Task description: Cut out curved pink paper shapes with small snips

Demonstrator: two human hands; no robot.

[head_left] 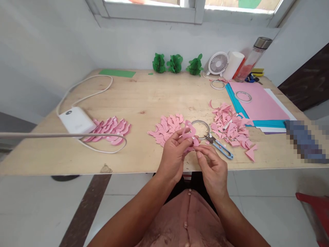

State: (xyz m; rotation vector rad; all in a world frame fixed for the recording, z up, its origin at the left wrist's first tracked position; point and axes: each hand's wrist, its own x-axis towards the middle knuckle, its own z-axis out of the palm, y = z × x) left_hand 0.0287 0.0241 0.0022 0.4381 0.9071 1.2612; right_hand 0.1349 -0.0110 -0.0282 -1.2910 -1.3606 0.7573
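Near the table's front edge my left hand [174, 151] is closed on a pink paper cutout [189, 132] with curved edges. My right hand [212, 166] pinches the lower right edge of the same cutout between thumb and fingers. Just behind my left hand lies a pile of pink cut shapes [164, 127]. A roll of tape [208, 126] lies behind the cutout. Blue-handled thread snips [219, 146] rest right of it, beside a heap of pink scraps [231, 125].
At the left, a white power bank [77, 120] with a cable touches more pink shapes [113, 129]. Three green paper figures [175, 64], a small fan [218, 63] and a bottle [252, 60] stand at the back. Pink sheets [264, 103] lie at the right.
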